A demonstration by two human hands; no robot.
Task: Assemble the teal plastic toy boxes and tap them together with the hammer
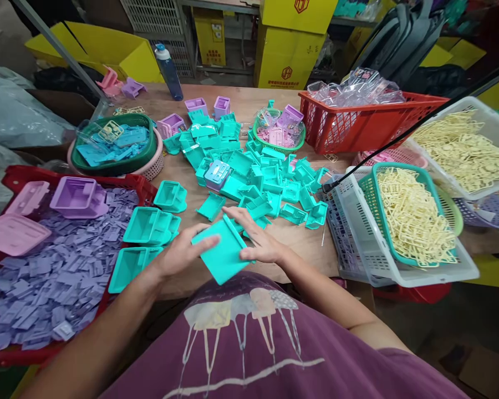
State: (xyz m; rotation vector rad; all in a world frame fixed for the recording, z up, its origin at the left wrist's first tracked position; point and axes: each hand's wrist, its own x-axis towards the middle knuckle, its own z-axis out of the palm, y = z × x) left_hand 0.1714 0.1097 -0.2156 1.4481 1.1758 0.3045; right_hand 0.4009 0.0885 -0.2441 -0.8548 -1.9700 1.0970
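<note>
Between my two hands is a teal plastic box part (222, 252), tilted, with a flat face turned up toward me. My left hand (187, 249) grips its left side, the thumb lying across the face. On the right side my right hand (260, 238) holds it, thumb at the near edge and fingers along the far edge. Just beyond my hands lies a heap of loose teal plastic parts (270, 183). Left of my left hand, several teal boxes (143, 224) stand in a column. A blue-and-white piece (217, 174) rests on the heap.
A red crate (143, 191) of small purple pieces stands at left. Right are a white basket (441, 277), a teal basket (419, 169) of cream parts and a red basket (332, 130) of clear plastic. A blue bottle (169, 75) stands behind. A black cable (399, 136) crosses at right.
</note>
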